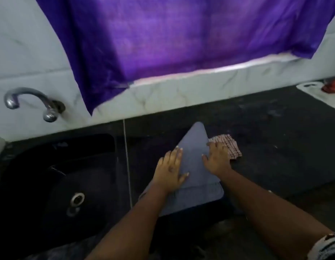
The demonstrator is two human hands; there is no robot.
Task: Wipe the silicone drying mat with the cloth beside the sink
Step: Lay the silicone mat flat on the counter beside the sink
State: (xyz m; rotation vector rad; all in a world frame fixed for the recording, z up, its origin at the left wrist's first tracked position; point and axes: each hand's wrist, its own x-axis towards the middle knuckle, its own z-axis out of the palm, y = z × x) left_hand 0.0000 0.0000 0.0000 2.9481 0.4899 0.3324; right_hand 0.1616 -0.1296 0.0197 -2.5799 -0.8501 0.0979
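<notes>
A grey-blue silicone drying mat (194, 156) lies on the dark counter just right of the sink, folded over into a triangle with its tip pointing at the wall. My left hand (170, 168) rests flat on the mat's left edge, fingers straight. My right hand (217, 158) lies on the mat's right edge, fingers spread, and its back half covers the near part of a red-and-white checked cloth (229, 146). The cloth sits on the counter, touching the mat's right side.
A black sink (56, 177) with a round drain (77, 198) lies to the left, a chrome tap (31, 102) on the white marble wall above it. A purple curtain (181, 34) hangs over the wall. A white tray with a red object (317, 92) stands far right.
</notes>
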